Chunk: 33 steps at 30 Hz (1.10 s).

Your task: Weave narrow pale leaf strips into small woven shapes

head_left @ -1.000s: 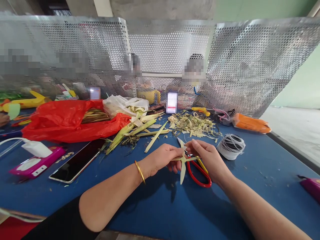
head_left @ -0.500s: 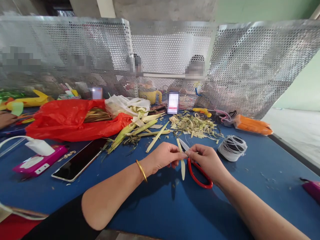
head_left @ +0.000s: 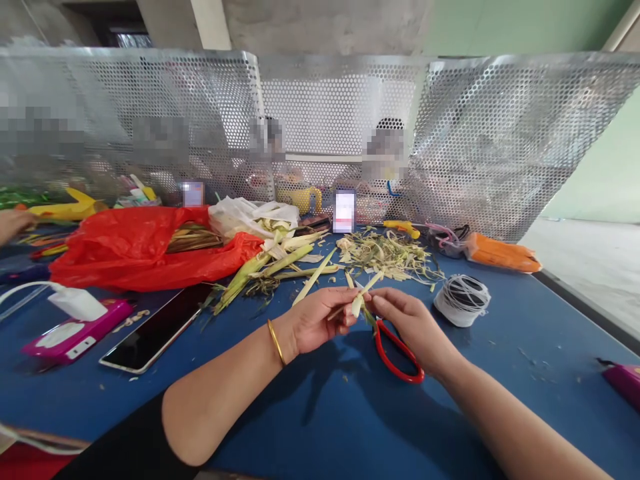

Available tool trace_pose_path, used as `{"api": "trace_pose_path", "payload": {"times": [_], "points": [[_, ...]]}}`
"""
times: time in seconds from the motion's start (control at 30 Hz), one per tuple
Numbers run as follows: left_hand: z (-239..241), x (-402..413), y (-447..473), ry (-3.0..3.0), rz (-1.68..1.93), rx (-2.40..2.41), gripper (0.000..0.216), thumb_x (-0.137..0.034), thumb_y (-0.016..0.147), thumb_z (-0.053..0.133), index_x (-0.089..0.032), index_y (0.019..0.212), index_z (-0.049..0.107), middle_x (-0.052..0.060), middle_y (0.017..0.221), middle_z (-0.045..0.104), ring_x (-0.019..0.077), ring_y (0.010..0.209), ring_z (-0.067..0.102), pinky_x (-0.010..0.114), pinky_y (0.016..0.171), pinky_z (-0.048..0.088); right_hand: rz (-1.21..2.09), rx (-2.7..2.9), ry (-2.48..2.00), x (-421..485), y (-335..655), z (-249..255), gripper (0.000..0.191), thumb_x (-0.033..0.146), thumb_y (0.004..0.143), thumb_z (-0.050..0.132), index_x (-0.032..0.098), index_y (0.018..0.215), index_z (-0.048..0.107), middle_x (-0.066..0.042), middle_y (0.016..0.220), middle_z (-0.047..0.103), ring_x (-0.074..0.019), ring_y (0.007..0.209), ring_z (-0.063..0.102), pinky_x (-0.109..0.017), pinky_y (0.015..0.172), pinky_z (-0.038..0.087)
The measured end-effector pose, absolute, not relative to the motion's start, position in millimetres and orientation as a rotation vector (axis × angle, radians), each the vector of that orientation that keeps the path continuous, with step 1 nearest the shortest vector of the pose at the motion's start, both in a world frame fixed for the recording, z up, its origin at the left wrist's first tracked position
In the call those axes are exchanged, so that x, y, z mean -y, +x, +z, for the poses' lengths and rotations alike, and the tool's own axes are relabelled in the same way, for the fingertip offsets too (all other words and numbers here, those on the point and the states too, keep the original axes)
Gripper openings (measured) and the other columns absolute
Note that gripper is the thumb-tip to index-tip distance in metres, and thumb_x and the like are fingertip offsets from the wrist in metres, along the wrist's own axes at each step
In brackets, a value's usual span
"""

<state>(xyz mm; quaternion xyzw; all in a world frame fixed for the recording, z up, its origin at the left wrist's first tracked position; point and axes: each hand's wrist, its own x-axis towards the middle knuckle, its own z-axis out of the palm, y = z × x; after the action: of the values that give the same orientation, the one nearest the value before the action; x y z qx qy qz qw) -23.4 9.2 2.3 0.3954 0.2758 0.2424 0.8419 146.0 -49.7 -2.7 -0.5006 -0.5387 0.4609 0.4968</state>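
My left hand [head_left: 323,319] pinches a pale, narrow strip of dried husk [head_left: 361,299], which is bent over at the fingertips. Close beside it, my right hand [head_left: 406,319] is closed, its thumb and fingertips meeting near the strip. Red-handled scissors [head_left: 397,353] sit in the right hand; one loop shows below the palm, and the blades are mostly hidden behind the fingers. Another pale husk strip [head_left: 314,277] lies on the blue table [head_left: 310,427] just beyond my left hand.
Husk scraps [head_left: 387,255] are heaped ahead, beside green stalks [head_left: 240,277] and a red plastic bag [head_left: 125,250]. To the right sit a spool of grey cord [head_left: 463,301] and an orange packet [head_left: 503,253]. A phone [head_left: 155,330] and purple power strip [head_left: 80,330] lie left. Perforated metal panels [head_left: 345,113] stand behind.
The husk strip, upright and straight before, is now tilted and bent over in my left fingers. My left hand has turned its palm side up more; the right hand stays by the scissors.
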Motion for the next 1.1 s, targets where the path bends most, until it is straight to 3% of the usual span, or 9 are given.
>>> {"api": "trace_pose_path", "payload": {"times": [0.13,0.3,0.43,0.6,0.73,0.93,1.1], "points": [[0,-9,-23,0.756,0.459,-0.538,0.016,-0.027,0.081,0.064,-0.012,0.087,0.064,-0.003,0.058,0.05,0.0047,0.047,0.046,0.016,0.044,0.032,1.117,1.476,-1.222,54,141,-7,0.03,0.046,0.082,0.061,0.017,0.078,0.065,-0.002,0.074,0.066,-0.0162,0.074,0.059,-0.029,0.075,0.044],[3,-7,-24,0.802,0.421,-0.629,0.027,-0.04,0.079,0.066,-0.016,0.089,0.064,-0.001,0.063,0.059,0.0078,0.048,0.052,0.018,0.042,0.034,0.838,1.636,-1.37,55,145,-5,0.03,0.04,0.085,0.056,0.019,0.064,0.057,0.002,0.061,0.058,-0.0121,0.06,0.049,-0.024,0.06,0.037],[5,-6,-25,0.888,0.419,-0.679,0.02,-0.03,0.069,0.073,-0.015,0.08,0.065,-0.002,0.059,0.059,0.0066,0.046,0.05,0.018,0.042,0.033,0.655,1.801,-1.433,57,147,-2,0.024,0.032,0.086,0.054,0.02,0.066,0.056,0.004,0.059,0.055,-0.0116,0.057,0.046,-0.023,0.055,0.034],[2,-8,-24,0.928,0.417,-0.735,0.023,-0.026,0.063,0.079,-0.014,0.076,0.065,-0.002,0.058,0.058,0.0048,0.047,0.046,0.017,0.042,0.03,0.194,2.08,-1.439,57,150,-2,0.023,0.028,0.092,0.048,0.02,0.073,0.058,0.0,0.067,0.061,-0.0152,0.069,0.054,-0.026,0.07,0.037],[1,-10,-25,0.933,0.434,-0.773,0.022,-0.023,0.062,0.079,-0.013,0.077,0.066,-0.001,0.059,0.059,0.0047,0.046,0.046,0.017,0.042,0.03,-0.048,2.208,-1.39,54,152,-3,0.03,0.027,0.097,0.04,0.019,0.073,0.056,-0.001,0.065,0.06,-0.0144,0.064,0.052,-0.028,0.079,0.037],[3,-11,-25,0.822,0.425,-0.746,0.018,-0.019,0.067,0.075,-0.015,0.084,0.068,-0.004,0.055,0.056,0.002,0.039,0.04,0.015,0.04,0.028,-0.146,2.214,-1.384,53,153,-7,0.028,0.028,0.097,0.041,0.019,0.079,0.06,-0.003,0.07,0.064,-0.0158,0.069,0.056,-0.03,0.08,0.037],[-1,-8,-23,0.943,0.441,-0.757,0.017,-0.021,0.068,0.076,-0.013,0.08,0.067,-0.001,0.059,0.061,0.0041,0.042,0.046,0.016,0.043,0.036,0.04,2.16,-1.486,50,154,-12,0.022,0.023,0.093,0.047,0.021,0.078,0.062,-0.002,0.071,0.065,-0.0172,0.074,0.059,-0.029,0.078,0.039]]}}
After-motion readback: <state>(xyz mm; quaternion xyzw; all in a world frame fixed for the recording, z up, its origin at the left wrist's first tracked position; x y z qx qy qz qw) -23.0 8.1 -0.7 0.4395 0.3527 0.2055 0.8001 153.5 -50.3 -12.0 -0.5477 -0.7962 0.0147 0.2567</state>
